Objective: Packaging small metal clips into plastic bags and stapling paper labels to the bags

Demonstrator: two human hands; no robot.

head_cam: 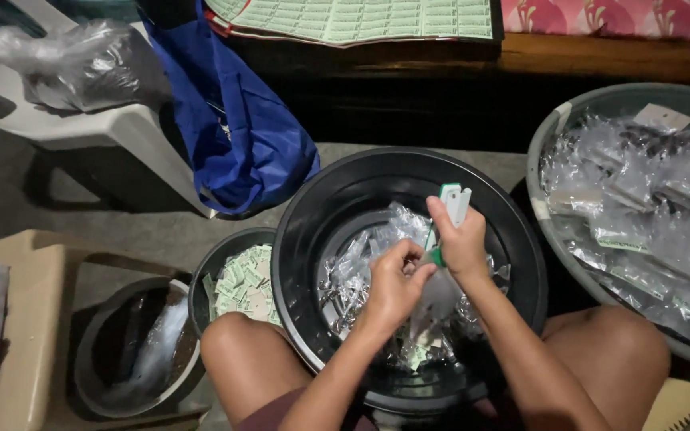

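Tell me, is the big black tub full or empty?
Neither: the black tub is partly filled. Clear plastic packets lie only at its bottom, with the bare inner walls showing high above them.

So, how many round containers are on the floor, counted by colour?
Black basins: 2, the large one under the hands and a small one with paper labels.
Grey basins: 1.
Grey buckets: 1.
Total: 4.
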